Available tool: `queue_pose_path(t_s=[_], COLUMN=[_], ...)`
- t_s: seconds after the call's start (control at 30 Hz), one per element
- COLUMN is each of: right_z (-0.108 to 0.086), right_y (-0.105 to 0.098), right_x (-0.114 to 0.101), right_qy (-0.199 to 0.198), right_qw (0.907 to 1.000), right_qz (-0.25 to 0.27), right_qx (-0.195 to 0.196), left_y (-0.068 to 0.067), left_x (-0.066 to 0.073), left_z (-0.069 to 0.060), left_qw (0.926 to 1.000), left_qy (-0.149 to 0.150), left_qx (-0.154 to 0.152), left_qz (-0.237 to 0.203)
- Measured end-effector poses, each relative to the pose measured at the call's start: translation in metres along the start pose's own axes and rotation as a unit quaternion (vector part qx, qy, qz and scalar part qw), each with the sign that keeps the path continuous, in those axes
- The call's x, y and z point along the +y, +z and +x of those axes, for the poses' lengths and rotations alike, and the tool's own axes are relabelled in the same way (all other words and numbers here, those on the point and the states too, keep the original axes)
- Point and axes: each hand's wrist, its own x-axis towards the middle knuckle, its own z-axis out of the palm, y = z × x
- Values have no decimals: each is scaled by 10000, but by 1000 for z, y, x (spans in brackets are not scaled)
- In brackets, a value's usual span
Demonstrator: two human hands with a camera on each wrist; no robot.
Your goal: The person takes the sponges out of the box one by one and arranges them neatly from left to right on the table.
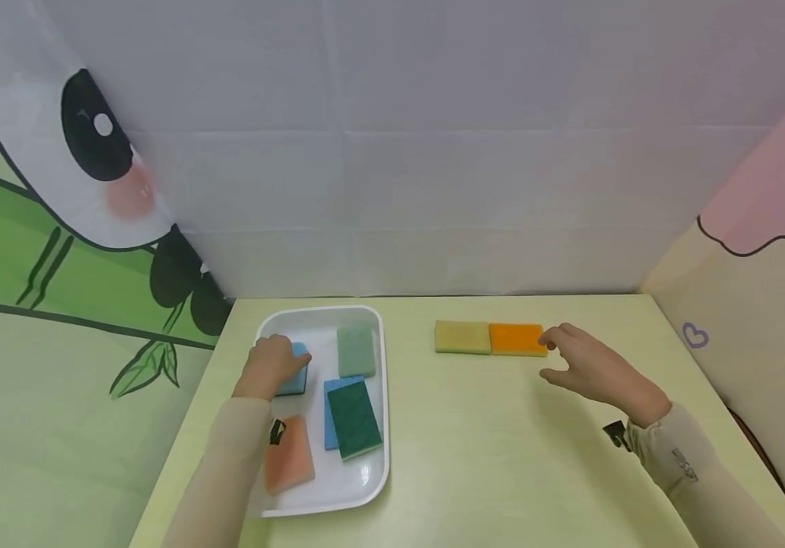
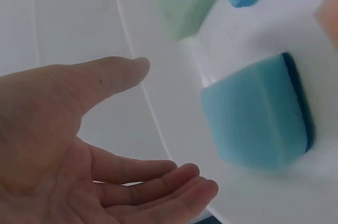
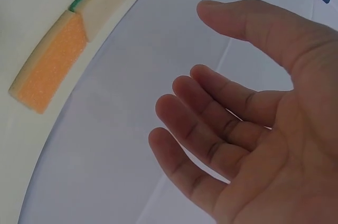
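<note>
My left hand [image 1: 271,367] hovers over the left side of a white tray [image 1: 384,487], fingers relaxed and nothing between them. Just below it lies a light blue sponge with a dark edge [image 2: 253,113], apart from the fingers in the left wrist view. On the table, a yellow sponge [image 1: 462,337] and an orange sponge [image 1: 517,339] lie end to end in a row. Close to the orange sponge's right end is my right hand [image 1: 594,369], its fingers loosely bent and holding nothing; the right wrist view shows a gap between them and the sponge.
Also in the tray are a pale green sponge [image 1: 356,350], a dark green sponge [image 1: 354,420] resting on a blue sponge [image 1: 330,415], and a peach sponge [image 1: 290,455] near the front. A white curtain-like backdrop [image 1: 433,190] stands behind the table's back edge.
</note>
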Motion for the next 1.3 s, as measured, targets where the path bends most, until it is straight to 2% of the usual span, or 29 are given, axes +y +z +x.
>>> queue_pose_path(t_s=[0.3, 0.7, 1.03, 1.17, 1.3], right_z=[-2, -3, -6, -7, -7], right_y=[5, 6, 11, 12, 12], right_x=[6, 6, 11, 12, 13], right_qy=[-37, -68, -108, -52, -27], right_qw=[9999, 9999, 9999, 10000, 10000], right_qz=[-58, -36, 17, 19, 14], right_qx=[-99, -119, -80, -79, -83], left_y=[14, 24, 34, 40, 41], left_x=[-16, -18, -20, -22, -21], left_z=[16, 21, 22, 25, 27], left_qw=[9996, 9981, 9979, 9988, 9994], left_qy=[-102, -271, -465, -360, -292], left_qx=[-218, -486, -456, -311, -191], left_qz=[126, 255, -37, -67, 83])
